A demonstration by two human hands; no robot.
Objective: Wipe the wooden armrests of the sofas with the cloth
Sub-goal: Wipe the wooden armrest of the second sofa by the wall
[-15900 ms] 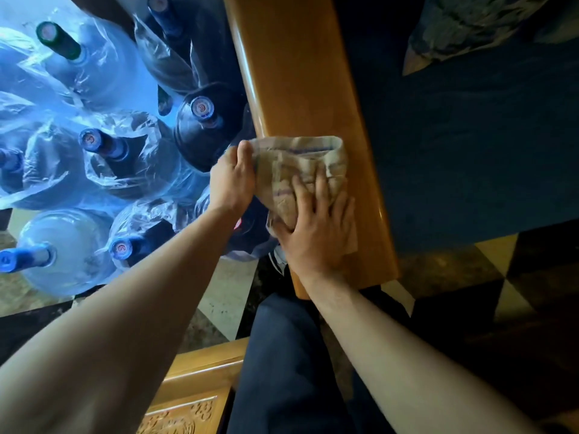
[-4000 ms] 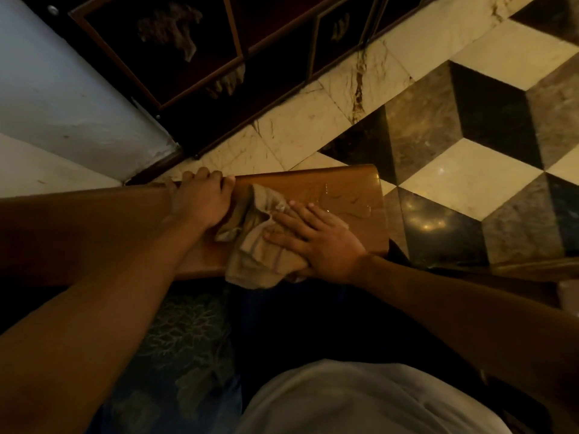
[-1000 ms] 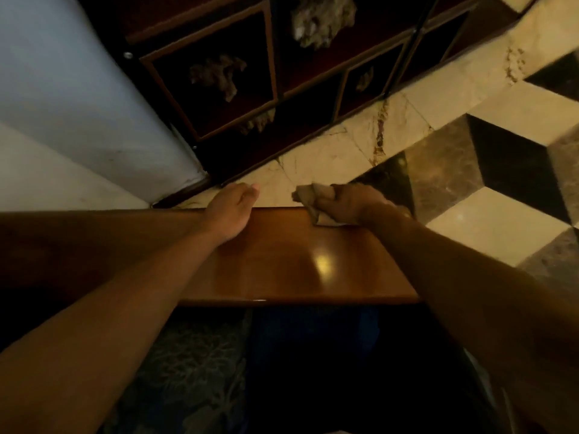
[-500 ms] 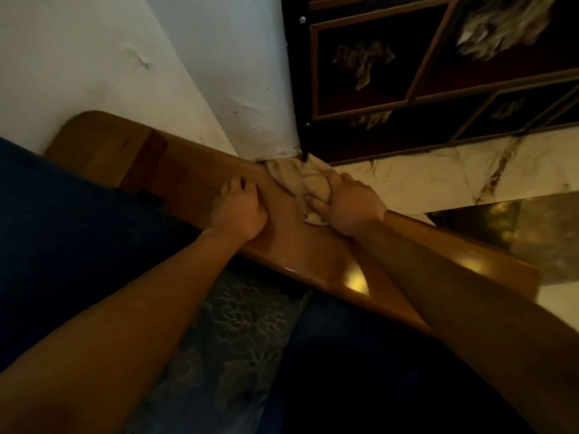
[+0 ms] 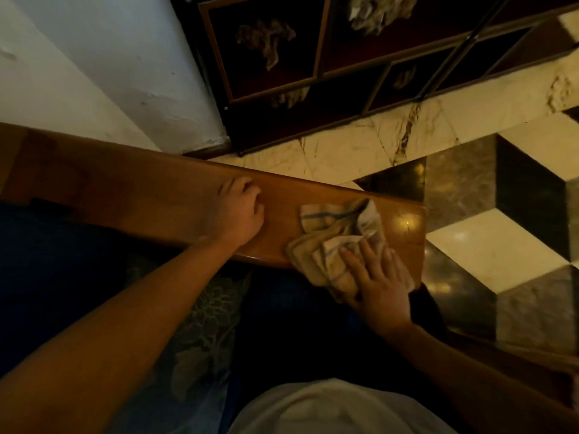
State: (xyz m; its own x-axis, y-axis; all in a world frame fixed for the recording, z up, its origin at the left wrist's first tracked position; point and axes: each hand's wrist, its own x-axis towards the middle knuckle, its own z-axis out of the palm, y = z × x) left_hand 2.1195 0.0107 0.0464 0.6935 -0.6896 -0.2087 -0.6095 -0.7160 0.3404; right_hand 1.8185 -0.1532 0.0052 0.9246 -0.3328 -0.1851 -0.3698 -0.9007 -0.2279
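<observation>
Cloth (image 5: 340, 242) position on the armrest (image 5: 150, 198), compared with half a second ago. Then, the cloth was bunched at the wall end of the wood, next to the white wall (image 5: 94, 57), with the right hand clutching it. Now it lies at the opposite, free end, above the tiled floor (image 5: 488, 245), spread loosely in folds across most of the armrest's width. One edge hangs over the near side, toward the blue cushion (image 5: 47, 277). This shift suggests one full pass along the top surface, wall end to front end, is complete or nearly so. A bright sheen shows on the bare wood just beyond the cloth, at the corner.

Right hand (image 5: 380, 281): flattened, fingers (image 5: 354, 260) extended and a little spread, pressing down on the near part of the cloth. It does not clutch the fabric; the palm sits over the overhanging folds at the near edge.

Left hand (image 5: 241, 211): resting on the bare armrest, well apart from the cloth, toward the wall side. Its fingers are loosely curled, knuckles up, holding nothing; it appears to serve as a brace.

Judged progress: the top of this armrest looks largely covered. The near edge and the front corner are probably the remaining parts, before the person goes on to any armrest not yet wiped.
</observation>
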